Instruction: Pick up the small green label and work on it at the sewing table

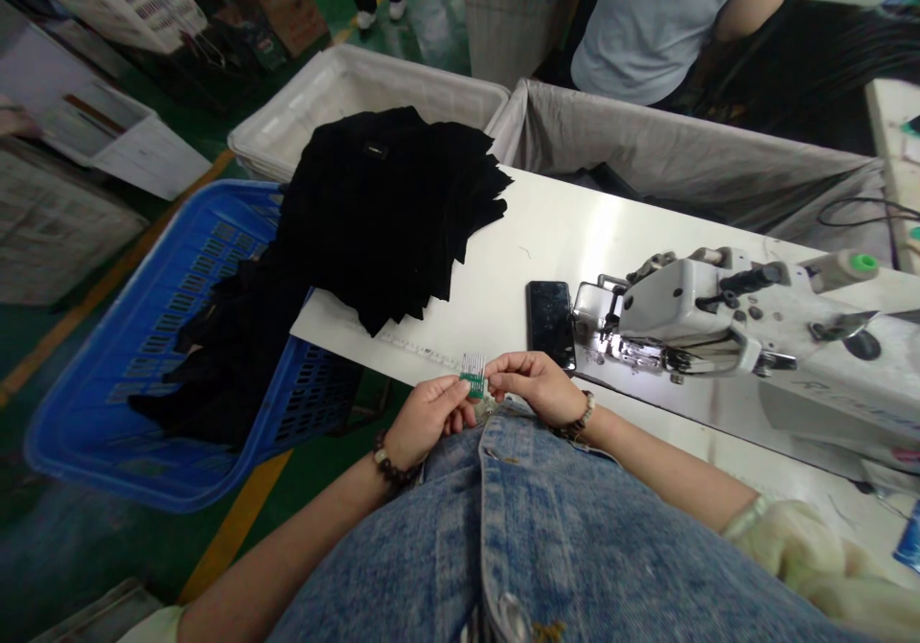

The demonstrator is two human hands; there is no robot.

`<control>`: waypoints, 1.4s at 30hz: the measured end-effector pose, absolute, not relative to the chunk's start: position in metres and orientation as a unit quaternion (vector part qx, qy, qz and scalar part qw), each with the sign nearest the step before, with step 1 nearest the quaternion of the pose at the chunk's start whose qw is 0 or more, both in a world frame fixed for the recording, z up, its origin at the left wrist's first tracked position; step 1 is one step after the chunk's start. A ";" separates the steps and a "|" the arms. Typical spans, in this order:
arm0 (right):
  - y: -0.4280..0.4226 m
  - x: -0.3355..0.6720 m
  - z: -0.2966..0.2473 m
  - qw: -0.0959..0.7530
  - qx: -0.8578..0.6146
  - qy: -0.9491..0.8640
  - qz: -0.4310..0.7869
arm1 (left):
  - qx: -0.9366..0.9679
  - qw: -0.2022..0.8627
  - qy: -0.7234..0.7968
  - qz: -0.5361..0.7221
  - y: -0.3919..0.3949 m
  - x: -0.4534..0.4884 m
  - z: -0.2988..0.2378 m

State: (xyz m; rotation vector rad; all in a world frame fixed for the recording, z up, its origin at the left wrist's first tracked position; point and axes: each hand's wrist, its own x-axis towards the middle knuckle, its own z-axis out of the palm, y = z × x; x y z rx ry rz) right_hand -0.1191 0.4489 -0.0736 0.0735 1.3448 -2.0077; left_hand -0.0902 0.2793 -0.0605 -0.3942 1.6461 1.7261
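My left hand (425,417) and my right hand (530,382) meet at the near edge of the white table (575,231). Together they pinch a small green pack of sewing machine needles (472,375), its metal shanks pointing up. Both hands have their fingers closed on it. A black phone (550,322) lies flat just beyond my right hand. The sewing machine (719,322) stands to the right of the phone. A stack of black fabric pieces (392,212) rests on the table's left end and spills into a blue plastic basket (136,346).
A measuring tape (421,348) lies along the table edge. Two white cloth-lined bins (345,87) (682,149) stand behind the table. A person in a light shirt (661,11) stands beyond them. Cardboard boxes sit on the green floor at left.
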 end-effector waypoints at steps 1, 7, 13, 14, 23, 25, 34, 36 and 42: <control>0.449 -0.119 -0.073 0.354 0.023 0.518 -0.778 | -0.161 0.363 0.616 0.680 0.279 -0.091 -0.062; 0.448 -0.119 -0.067 0.358 -0.031 0.512 -0.780 | -0.193 0.411 0.505 0.734 0.278 -0.091 -0.065; 0.445 -0.117 -0.061 0.367 -0.112 0.447 -0.808 | -0.168 0.412 0.437 0.782 0.275 -0.090 -0.070; 0.445 -0.116 -0.059 0.370 -0.123 0.430 -0.814 | -0.163 0.413 0.430 0.786 0.274 -0.091 -0.071; 0.443 -0.115 -0.057 0.326 -0.151 0.568 -0.741 | -0.094 0.412 0.317 0.849 0.272 -0.091 -0.069; 0.440 -0.118 -0.058 0.305 -0.104 0.614 -0.720 | -0.094 0.420 0.281 0.858 0.272 -0.091 -0.067; 0.419 -0.129 -0.060 0.401 -0.036 0.531 -0.746 | -0.096 0.444 0.329 0.828 0.271 -0.090 -0.064; 0.418 -0.129 -0.060 0.383 -0.033 0.553 -0.739 | -0.112 0.458 0.334 0.816 0.271 -0.090 -0.065; 0.426 -0.128 -0.065 0.341 -0.049 0.631 -0.695 | -0.188 0.428 0.402 0.787 0.270 -0.092 -0.068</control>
